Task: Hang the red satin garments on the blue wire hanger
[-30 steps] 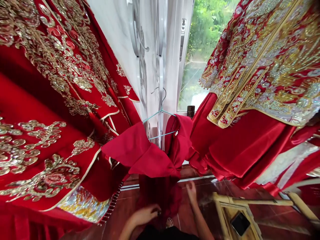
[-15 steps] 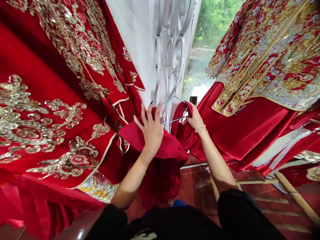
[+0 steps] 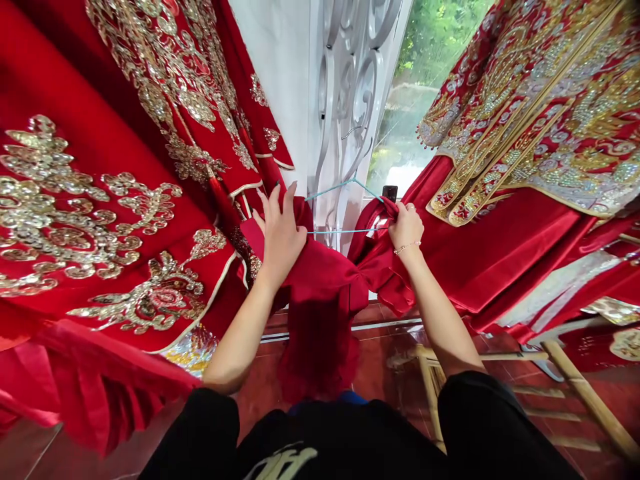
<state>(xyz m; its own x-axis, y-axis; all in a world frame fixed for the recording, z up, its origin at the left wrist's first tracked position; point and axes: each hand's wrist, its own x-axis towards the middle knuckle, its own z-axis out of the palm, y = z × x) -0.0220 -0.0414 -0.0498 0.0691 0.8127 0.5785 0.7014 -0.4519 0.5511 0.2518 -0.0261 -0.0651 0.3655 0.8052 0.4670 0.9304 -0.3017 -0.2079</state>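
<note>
A plain red satin garment (image 3: 320, 287) hangs bunched in front of a teal wire hanger (image 3: 345, 230). My left hand (image 3: 280, 233) grips the garment's left side, just left of the hanger. My right hand (image 3: 406, 228) pinches a gathered fold at the hanger's right end, with a thin gold bracelet on its wrist. The hanger's upper wires and lower bar show between my hands. Its hook is hard to pick out against the white window grille.
Large red robes with gold and silver embroidery hang on the left (image 3: 100, 200) and right (image 3: 540, 120). Behind the hanger stand a white scrollwork grille (image 3: 350, 100) and a window onto greenery (image 3: 430, 60). A bamboo rack (image 3: 590, 393) stands low right on red tiles (image 3: 385, 320).
Both hands have risen from near the floor to the hanger and now hold the red cloth. Between the last two views, the cloth has spread along the hanger's lower bar.
</note>
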